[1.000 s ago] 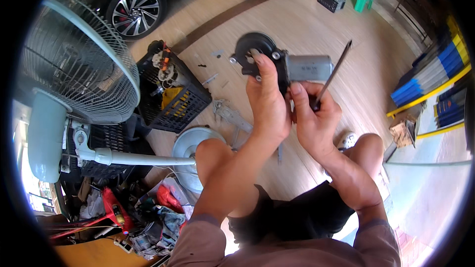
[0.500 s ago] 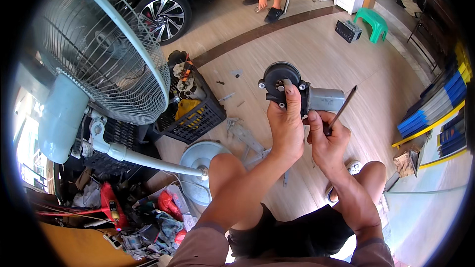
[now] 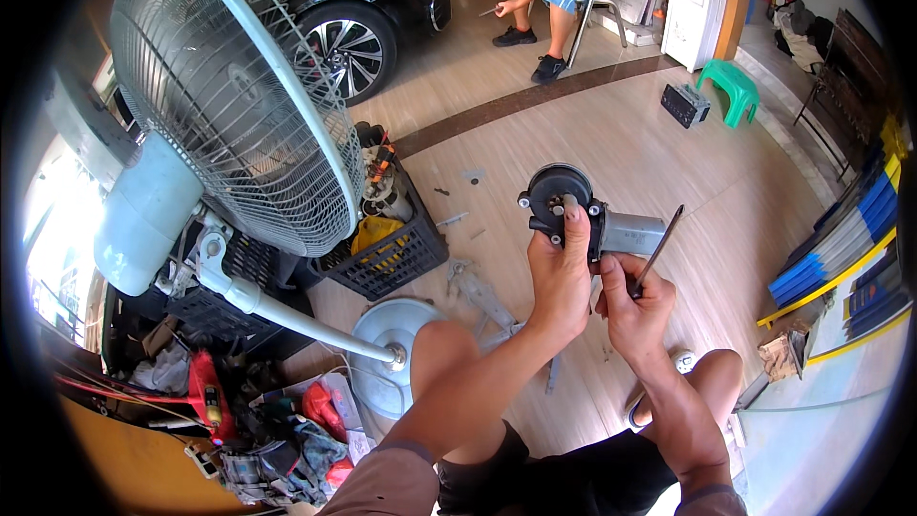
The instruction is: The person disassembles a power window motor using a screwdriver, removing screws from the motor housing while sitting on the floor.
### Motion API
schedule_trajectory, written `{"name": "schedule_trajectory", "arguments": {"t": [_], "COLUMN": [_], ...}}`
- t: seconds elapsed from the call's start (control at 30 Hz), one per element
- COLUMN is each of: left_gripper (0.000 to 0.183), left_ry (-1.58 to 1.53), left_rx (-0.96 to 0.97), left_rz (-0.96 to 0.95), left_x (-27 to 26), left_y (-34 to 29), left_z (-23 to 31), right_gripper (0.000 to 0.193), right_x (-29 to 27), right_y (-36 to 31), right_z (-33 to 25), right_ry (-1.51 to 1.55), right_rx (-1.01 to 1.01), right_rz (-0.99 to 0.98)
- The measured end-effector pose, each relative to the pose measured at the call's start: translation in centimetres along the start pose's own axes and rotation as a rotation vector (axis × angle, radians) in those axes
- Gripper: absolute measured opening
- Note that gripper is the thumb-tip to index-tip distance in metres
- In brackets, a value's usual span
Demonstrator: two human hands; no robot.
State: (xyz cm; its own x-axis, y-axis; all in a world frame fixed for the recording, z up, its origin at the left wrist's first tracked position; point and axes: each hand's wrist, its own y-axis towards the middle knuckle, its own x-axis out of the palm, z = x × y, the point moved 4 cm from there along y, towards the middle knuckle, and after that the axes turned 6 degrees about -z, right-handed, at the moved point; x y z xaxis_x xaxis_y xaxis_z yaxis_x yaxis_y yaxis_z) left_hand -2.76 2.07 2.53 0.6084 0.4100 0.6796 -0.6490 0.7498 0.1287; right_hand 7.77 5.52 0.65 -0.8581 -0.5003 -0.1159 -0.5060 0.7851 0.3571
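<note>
Head view: the left hand (image 3: 562, 289) pinches a black-and-silver cylindrical metal motor (image 3: 611, 233) under its thumb (likely heavy, rigid; best held by its round housing (image 3: 556, 183)); the right hand (image 3: 638, 313), just beside, clasps a slim, dark-shafted screwdriver (image 3: 659, 250).

A head-worn fisheye camera is looking down.
It is facing forward over the nearby hands (image 3: 562, 277), taking in the floor (image 3: 726, 191) beyond and bending straight edges.
</note>
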Motion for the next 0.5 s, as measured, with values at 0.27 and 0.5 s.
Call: {"name": "schedule_trajectory", "arguments": {"t": [0.27, 0.5], "left_gripper": [0.036, 0.047], "left_ry": [0.022, 0.089], "left_rx": [0.061, 0.038], "left_rz": [-0.013, -0.067], "left_x": [0.15, 0.29], "left_y": [0.05, -0.21], "left_z": [-0.43, -0.67], "right_gripper": [0.018, 0.02], "right_x": [-0.47, -0.96], "right_y": [0.08, -0.07], "right_z": [-0.12, -0.39], "right_ry": [0.006, 0.021], "right_rx": [-0.017, -0.06], "right_rz": [0.0, 0.02]}}
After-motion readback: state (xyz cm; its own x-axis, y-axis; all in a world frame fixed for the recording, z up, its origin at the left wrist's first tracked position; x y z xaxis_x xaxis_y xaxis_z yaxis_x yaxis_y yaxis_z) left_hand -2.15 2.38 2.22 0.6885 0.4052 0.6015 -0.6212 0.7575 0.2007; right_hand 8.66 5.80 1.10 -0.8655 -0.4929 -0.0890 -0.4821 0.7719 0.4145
